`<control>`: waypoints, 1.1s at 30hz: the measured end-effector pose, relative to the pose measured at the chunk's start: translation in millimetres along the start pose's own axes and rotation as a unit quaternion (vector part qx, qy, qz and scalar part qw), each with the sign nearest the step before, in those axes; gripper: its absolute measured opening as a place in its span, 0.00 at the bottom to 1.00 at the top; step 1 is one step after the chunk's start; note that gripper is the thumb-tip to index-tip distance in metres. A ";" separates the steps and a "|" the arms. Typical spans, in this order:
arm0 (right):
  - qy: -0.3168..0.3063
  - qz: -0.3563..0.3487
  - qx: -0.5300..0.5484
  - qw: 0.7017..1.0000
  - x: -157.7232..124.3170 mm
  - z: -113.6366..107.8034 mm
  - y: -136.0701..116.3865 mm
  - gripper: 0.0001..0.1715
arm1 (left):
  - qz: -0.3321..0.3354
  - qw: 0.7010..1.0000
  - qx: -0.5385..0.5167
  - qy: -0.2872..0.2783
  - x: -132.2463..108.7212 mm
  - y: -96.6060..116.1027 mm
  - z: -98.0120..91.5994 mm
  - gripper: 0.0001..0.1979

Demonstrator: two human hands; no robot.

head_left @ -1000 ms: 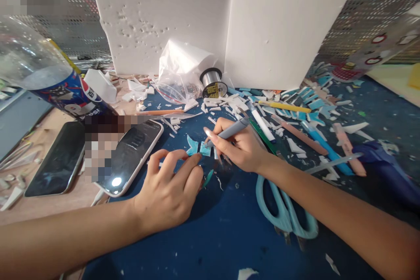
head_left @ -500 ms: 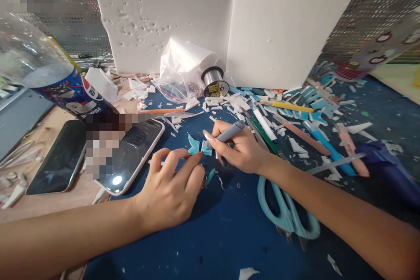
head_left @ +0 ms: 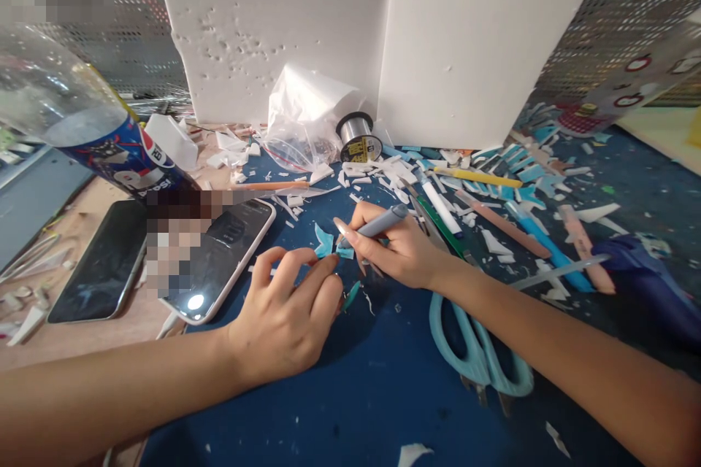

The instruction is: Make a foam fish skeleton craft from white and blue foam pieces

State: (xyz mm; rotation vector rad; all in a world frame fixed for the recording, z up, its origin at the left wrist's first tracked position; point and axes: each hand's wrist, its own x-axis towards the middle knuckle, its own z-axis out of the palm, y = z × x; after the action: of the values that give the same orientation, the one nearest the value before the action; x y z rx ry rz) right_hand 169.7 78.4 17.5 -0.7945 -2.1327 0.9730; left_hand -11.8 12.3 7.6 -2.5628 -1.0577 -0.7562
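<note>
A small light blue piece shaped like a fish tail (head_left: 324, 239) lies by the fingertips of my left hand (head_left: 290, 310). The fingers there are curled and pinch its near edge; the thumb is hidden. From the right, my right hand (head_left: 402, 252) is closed around a grey-blue marker pen (head_left: 386, 221) in a writing grip. The pen's tip points down at the right part of the blue piece, partly covered by my fingers. A small teal sliver (head_left: 352, 295) sits just right of my left hand.
Light blue-handled scissors (head_left: 465, 350) lie under my right forearm. Two phones (head_left: 101, 263) and a Pepsi bottle (head_left: 117, 153) are on the left. A wire spool (head_left: 358, 137), foam scraps and several markers (head_left: 504, 222) spread behind. White foam boards (head_left: 465, 66) stand at the back. A purple glue gun (head_left: 646, 277) lies right.
My right hand and the marker have shifted very slightly left over the blue piece. My left hand keeps its place.
</note>
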 end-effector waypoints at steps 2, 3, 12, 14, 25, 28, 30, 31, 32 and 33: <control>-0.003 -0.001 0.003 1.000 0.1 0.0 0.3 0.17 | -0.001 1.000 0.001 0.001 0.3 0.0 -0.2 0.07; -0.005 0.001 0.003 1.000 0.0 0.0 0.6 0.16 | 0.000 1.000 0.001 0.001 0.5 0.0 -0.4 0.07; 0.077 -0.038 -0.009 0.996 -4.4 0.0 3.3 0.19 | 0.000 1.000 0.000 0.002 0.3 0.0 -0.3 0.07; 0.070 -0.039 -0.010 0.997 -4.2 -0.3 3.0 0.19 | -0.002 1.000 0.001 0.000 0.0 -0.4 -0.1 0.07; 0.063 -0.025 -0.016 0.998 -3.8 -0.6 2.4 0.18 | -0.003 1.000 0.002 -0.001 1.0 0.7 -0.9 0.07; 0.054 -0.019 -0.016 0.998 -3.0 -0.8 2.4 0.19 | -0.004 1.000 0.001 -0.002 0.8 0.5 -0.5 0.08; 0.046 -0.013 -0.013 0.999 -2.3 -1.0 2.7 0.19 | -0.004 1.000 0.001 -0.002 0.7 0.4 -0.4 0.08; 0.044 -0.011 -0.010 0.999 -2.0 -1.1 2.9 0.19 | -0.003 1.000 0.001 -0.002 0.6 0.4 -0.4 0.08; 0.043 -0.011 -0.008 0.999 -1.9 -1.1 3.3 0.19 | -0.003 1.000 0.000 -0.002 0.6 0.4 -0.5 0.08; 0.043 -0.012 -0.007 0.999 -2.0 -1.1 3.8 0.19 | -0.003 1.000 0.000 -0.001 0.5 0.5 -0.5 0.08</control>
State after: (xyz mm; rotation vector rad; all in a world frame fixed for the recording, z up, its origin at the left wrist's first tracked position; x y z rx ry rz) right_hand 172.7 79.4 14.4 -0.8011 -2.0736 0.8955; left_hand -11.3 12.0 8.2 -2.5631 -1.0657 -0.7545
